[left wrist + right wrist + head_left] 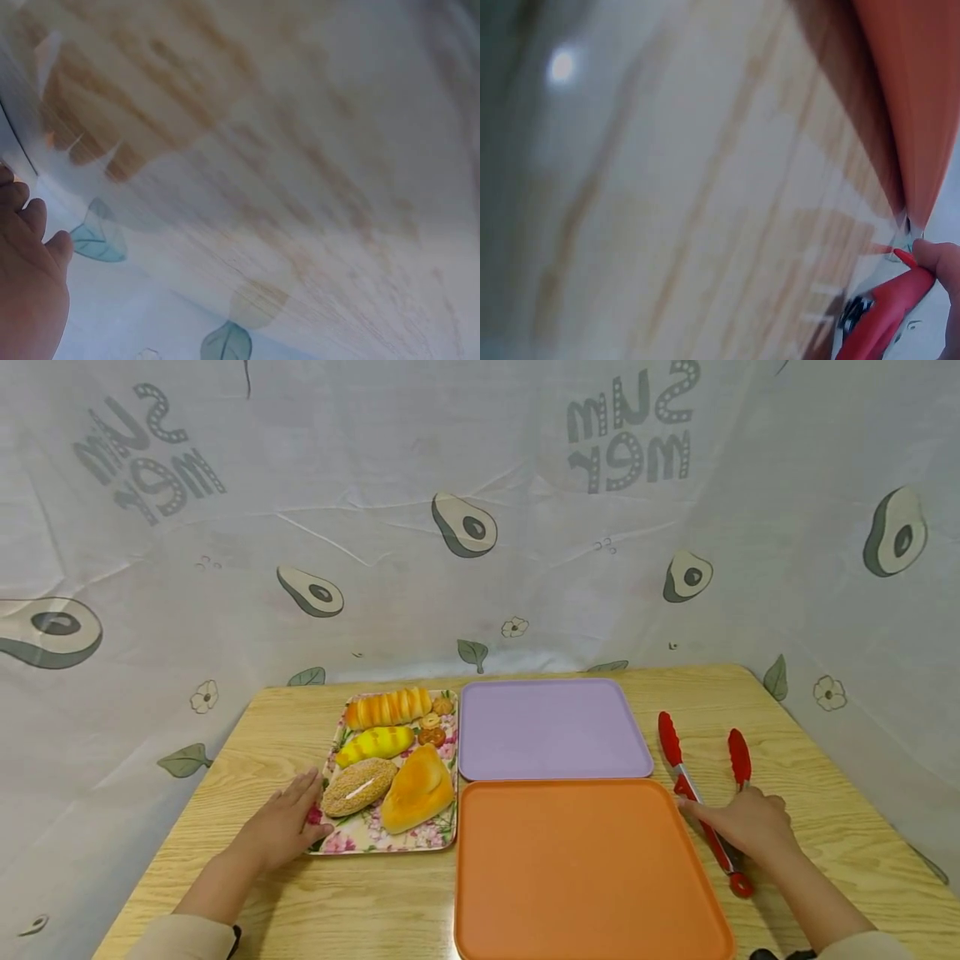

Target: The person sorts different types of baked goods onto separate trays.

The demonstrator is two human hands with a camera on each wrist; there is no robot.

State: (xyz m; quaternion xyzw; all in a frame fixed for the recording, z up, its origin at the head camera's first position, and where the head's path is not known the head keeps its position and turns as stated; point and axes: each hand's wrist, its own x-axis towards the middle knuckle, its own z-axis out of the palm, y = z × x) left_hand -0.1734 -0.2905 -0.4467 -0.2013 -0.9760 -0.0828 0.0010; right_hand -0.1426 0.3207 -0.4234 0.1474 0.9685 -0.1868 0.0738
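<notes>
My left hand [281, 827] lies at the left edge of a floral tray [442, 839], its fingers extended along the rim and the thumb over the near corner. On that tray sit a sesame bread [360, 787], a folded golden bread [418, 789], a yellow striped bread [377, 744], a sliced-looking loaf [388, 708] and several small cookies [431, 737]. My right hand [750, 827] grips a pair of red-and-silver tongs [712, 831], thumb on the left arm and fingers over the right. The tongs lie spread apart, red tips pointing away. In the right wrist view, the thumb meets the red handle [889, 311].
An orange tray [585, 868] lies between the hands, nearest the front. Behind it is a purple tray [551, 727], bordering the floral tray. A pale curtain [525, 577] printed with avocados surrounds the wooden table [360, 910] at the back and sides.
</notes>
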